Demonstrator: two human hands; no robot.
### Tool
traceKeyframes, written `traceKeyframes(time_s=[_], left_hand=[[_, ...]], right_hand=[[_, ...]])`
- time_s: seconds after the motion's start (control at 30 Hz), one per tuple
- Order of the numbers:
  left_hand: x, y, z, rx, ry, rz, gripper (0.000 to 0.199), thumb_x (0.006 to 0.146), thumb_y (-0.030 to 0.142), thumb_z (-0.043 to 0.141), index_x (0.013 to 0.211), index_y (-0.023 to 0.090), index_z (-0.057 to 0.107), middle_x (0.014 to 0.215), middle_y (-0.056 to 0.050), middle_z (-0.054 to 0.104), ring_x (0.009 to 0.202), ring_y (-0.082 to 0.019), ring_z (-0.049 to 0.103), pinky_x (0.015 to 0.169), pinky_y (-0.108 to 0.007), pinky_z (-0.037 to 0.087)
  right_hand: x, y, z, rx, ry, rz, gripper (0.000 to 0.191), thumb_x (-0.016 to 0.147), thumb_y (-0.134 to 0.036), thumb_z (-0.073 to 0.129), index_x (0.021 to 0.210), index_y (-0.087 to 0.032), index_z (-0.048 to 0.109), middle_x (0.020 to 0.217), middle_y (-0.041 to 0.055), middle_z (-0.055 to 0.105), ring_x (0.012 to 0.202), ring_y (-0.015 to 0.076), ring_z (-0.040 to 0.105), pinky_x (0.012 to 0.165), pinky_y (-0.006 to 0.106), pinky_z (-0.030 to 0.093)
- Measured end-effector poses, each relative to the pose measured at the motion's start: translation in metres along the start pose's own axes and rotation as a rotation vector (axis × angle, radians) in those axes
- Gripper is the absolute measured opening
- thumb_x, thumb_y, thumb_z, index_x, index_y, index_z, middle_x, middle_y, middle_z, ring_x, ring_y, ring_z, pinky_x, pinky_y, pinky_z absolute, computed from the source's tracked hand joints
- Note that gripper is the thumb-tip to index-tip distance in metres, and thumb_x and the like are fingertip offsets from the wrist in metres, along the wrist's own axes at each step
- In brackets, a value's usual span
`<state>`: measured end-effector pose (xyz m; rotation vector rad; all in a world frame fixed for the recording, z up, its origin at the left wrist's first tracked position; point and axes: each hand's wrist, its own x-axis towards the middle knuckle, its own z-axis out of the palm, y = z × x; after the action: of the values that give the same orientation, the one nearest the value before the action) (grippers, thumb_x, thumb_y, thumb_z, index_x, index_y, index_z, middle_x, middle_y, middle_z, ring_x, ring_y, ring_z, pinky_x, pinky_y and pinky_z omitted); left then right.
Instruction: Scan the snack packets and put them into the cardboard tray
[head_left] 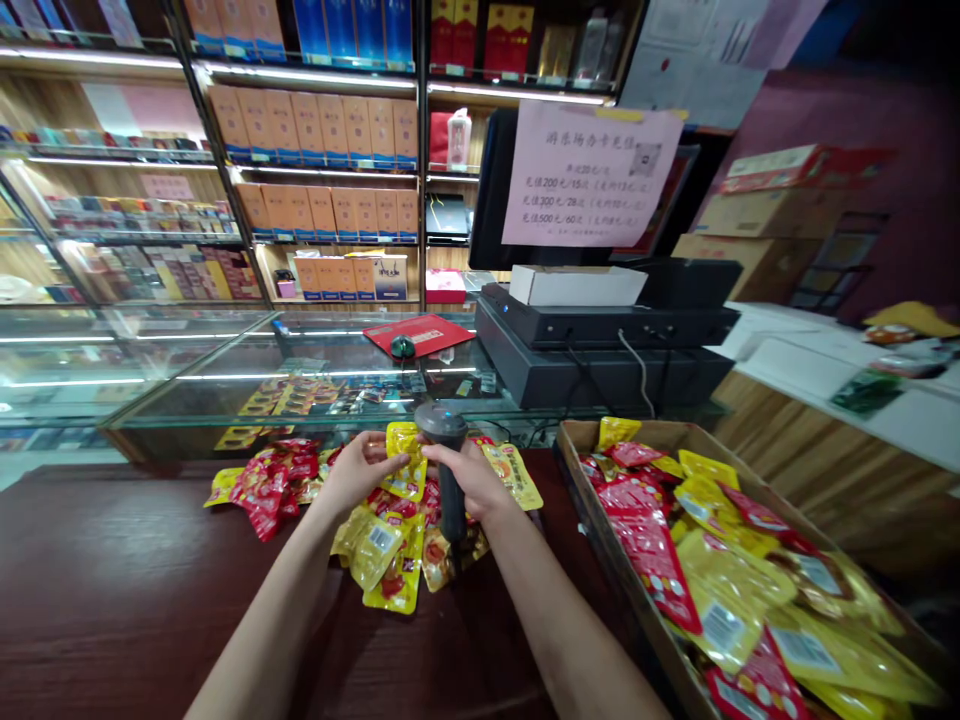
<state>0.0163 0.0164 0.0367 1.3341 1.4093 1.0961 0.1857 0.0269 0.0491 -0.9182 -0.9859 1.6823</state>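
Left hand (362, 472) is closed at the fingertips on a yellow snack packet (405, 462), holding it up just above a loose heap of red and yellow packets (330, 510). Right hand (471, 482) is clenched around the grip of a handheld barcode scanner (452, 505), its dark head raised just beside the held packet and showing a small blue glow. The heap lies on a dark reddish-brown wooden desk (112, 560), between the forearms and under the hands.

To the right, a cardboard tray (600, 530) is filled with more red and yellow packets (727, 590). Beyond the desk stands a glass display counter (225, 375) with a red mat (420, 333) and a dark computer mouse (402, 347) on top. A black cash register (600, 345) carries a white box (577, 285), and a pink paper notice (589, 175) hangs above it. Shelves (315, 130) of boxed goods fill the back wall, with stacked cartons (772, 210) on the right.
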Motion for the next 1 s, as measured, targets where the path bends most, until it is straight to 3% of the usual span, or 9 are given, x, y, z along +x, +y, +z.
traceKeyframes(time_s=[0.1,0.23,0.37,0.43,0.53,0.83,1.0], left_hand=[[-0.002,0.004,-0.003,-0.215,-0.12,-0.075,0.045,0.059,0.044,0.077,0.092,0.015,0.066,0.072,-0.002,0.067,0.062,-0.013,0.06,0.054,-0.02,0.043],[0.004,-0.001,-0.014,-0.376,0.083,-0.128,0.046,0.053,0.042,0.081,0.087,0.013,0.068,0.069,-0.002,0.066,0.056,-0.01,0.058,0.053,-0.02,0.044],[0.01,-0.007,-0.03,-0.422,0.284,-0.075,0.045,0.054,0.043,0.081,0.082,0.012,0.066,0.068,-0.001,0.063,0.055,-0.007,0.055,0.049,-0.016,0.041],[0.011,-0.008,-0.036,-0.425,0.329,-0.036,0.044,0.054,0.044,0.08,0.081,0.012,0.065,0.067,0.0,0.061,0.055,-0.007,0.054,0.046,-0.015,0.038],[0.009,-0.007,-0.041,-0.415,0.363,-0.027,0.048,0.053,0.047,0.079,0.083,0.013,0.064,0.068,0.0,0.062,0.056,-0.008,0.056,0.047,-0.016,0.039],[0.009,-0.011,-0.039,-0.382,0.243,-0.066,0.05,0.052,0.05,0.079,0.083,0.013,0.066,0.07,-0.001,0.064,0.054,-0.009,0.056,0.05,-0.019,0.042],[0.008,-0.012,-0.041,-0.341,0.268,-0.07,0.048,0.051,0.051,0.079,0.079,0.014,0.066,0.066,-0.001,0.062,0.055,-0.01,0.056,0.05,-0.019,0.042]], right_hand=[[-0.008,-0.01,0.002,-0.056,-0.021,-0.073,0.031,0.059,-0.025,0.072,0.088,-0.015,0.067,0.084,0.0047,0.07,0.081,0.0181,0.063,0.075,0.029,0.048],[-0.02,-0.018,0.011,-0.181,-0.006,-0.158,0.023,0.06,-0.023,0.071,0.081,-0.014,0.066,0.079,0.0035,0.069,0.08,0.0169,0.062,0.077,0.029,0.048],[-0.033,-0.013,0.03,-0.11,-0.168,0.073,0.022,0.06,-0.026,0.069,0.076,-0.013,0.061,0.071,0.0034,0.064,0.065,0.0166,0.062,0.059,0.03,0.051],[-0.038,-0.006,0.041,-0.109,-0.25,0.187,0.022,0.059,-0.026,0.068,0.075,-0.014,0.058,0.063,0.0008,0.06,0.056,0.0165,0.061,0.048,0.028,0.05],[-0.043,0.006,0.055,-0.152,-0.281,0.249,0.024,0.058,-0.023,0.068,0.077,-0.016,0.055,0.056,-0.0035,0.054,0.048,0.0147,0.057,0.04,0.026,0.047],[-0.044,0.015,0.058,-0.225,-0.274,0.26,0.02,0.064,-0.025,0.064,0.079,-0.018,0.053,0.046,-0.0057,0.05,0.041,0.0128,0.052,0.04,0.025,0.046],[-0.043,0.016,0.055,-0.231,-0.316,0.289,0.021,0.063,-0.024,0.065,0.08,-0.018,0.053,0.047,-0.0055,0.051,0.042,0.0126,0.054,0.041,0.023,0.044]])
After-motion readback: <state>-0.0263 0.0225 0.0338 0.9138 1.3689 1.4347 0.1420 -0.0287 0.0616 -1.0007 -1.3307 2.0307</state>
